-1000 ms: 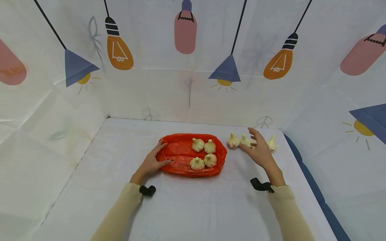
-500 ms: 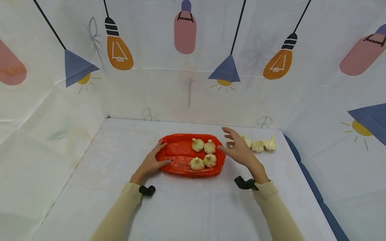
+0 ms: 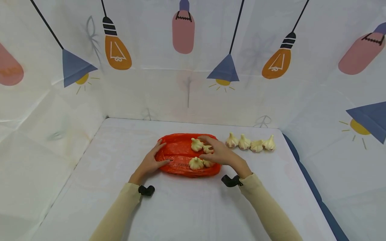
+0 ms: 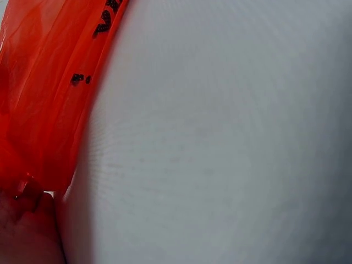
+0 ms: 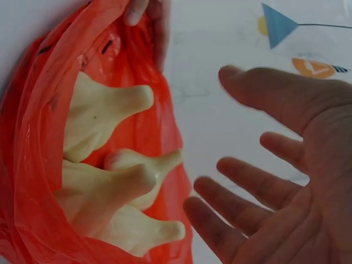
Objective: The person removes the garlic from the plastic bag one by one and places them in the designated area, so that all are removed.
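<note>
An opened red plastic bag (image 3: 176, 145) with black print lies mid-table, its rim standing up around several garlic bulbs (image 3: 196, 163). My left hand (image 3: 149, 164) holds the bag's left end, thumb inside the rim and fingers at the far side; its fingertips are partly hidden in plastic in the left wrist view. My right hand (image 3: 221, 154) is over the bag's right end and hides part of the bulbs there. In the right wrist view its fingers (image 5: 258, 181) are spread and straight, nothing between them, beside the garlic stems (image 5: 165, 231).
To the right of the bag, more garlic bulbs (image 3: 244, 142) stand in a row near the table's back edge. A white cloth with printed lamps (image 3: 187, 97) hangs behind and at both sides of the white table (image 3: 187, 207). Dark blue material (image 3: 301, 170) runs along the right edge.
My right hand has moved left, from above the garlic row to above the bag's right end. The row now shows uncovered. My left hand stays on the bag.
</note>
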{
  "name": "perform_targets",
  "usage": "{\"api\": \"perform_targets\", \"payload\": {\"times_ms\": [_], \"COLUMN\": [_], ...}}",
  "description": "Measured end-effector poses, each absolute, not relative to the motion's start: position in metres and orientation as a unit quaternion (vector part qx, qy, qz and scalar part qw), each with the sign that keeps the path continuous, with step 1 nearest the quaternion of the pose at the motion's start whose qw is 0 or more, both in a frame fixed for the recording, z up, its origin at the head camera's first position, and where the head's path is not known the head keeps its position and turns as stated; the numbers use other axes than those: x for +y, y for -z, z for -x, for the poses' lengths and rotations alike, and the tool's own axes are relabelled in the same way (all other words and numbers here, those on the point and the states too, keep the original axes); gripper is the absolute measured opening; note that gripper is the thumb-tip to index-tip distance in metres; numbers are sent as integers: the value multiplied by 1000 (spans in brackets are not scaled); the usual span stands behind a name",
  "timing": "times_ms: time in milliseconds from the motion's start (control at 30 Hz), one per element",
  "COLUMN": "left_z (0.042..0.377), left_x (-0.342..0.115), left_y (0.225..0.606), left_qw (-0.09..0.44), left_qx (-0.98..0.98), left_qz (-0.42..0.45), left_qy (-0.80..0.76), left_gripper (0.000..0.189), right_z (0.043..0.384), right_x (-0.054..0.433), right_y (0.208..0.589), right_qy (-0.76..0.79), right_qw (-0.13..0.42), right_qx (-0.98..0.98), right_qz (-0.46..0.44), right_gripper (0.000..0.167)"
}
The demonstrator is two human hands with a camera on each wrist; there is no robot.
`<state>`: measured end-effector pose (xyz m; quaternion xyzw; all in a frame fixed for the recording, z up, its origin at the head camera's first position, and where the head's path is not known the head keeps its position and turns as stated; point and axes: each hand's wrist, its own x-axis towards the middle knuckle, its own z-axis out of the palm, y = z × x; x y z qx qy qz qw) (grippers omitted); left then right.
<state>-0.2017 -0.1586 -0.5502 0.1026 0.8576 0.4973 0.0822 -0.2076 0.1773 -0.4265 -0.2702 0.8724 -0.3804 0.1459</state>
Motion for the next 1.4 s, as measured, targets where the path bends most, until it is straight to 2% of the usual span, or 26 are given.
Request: {"api": "perform_targets", "payload": {"times_ms": [233, 533, 900, 1167, 1400], "left_z": [202, 202, 202, 202, 201], "left_x": [-158, -159, -157, -158, -157], "left_y": [551, 551, 551, 551, 549], "left_qw": [82, 80, 80, 80, 77], "left_qx": [859, 862, 857, 860, 859], "left_qz": [-97, -105, -103, -102, -106], "left_qy": [-496, -489, -499, -493, -494], "left_gripper": [88, 89, 88, 89, 89], "right_z": [219, 228, 232, 234, 234], "right_x": [171, 160, 154, 157, 157], "right_y": [432, 442, 452, 460, 463], "right_qy": [357, 295, 223, 238, 242], "right_qw": [194, 244, 251, 271, 264], "right_qx": [863, 874, 901, 892, 890], "right_qz": [300, 299, 274, 274, 283], "right_gripper": [70, 55, 54, 50, 46]}}
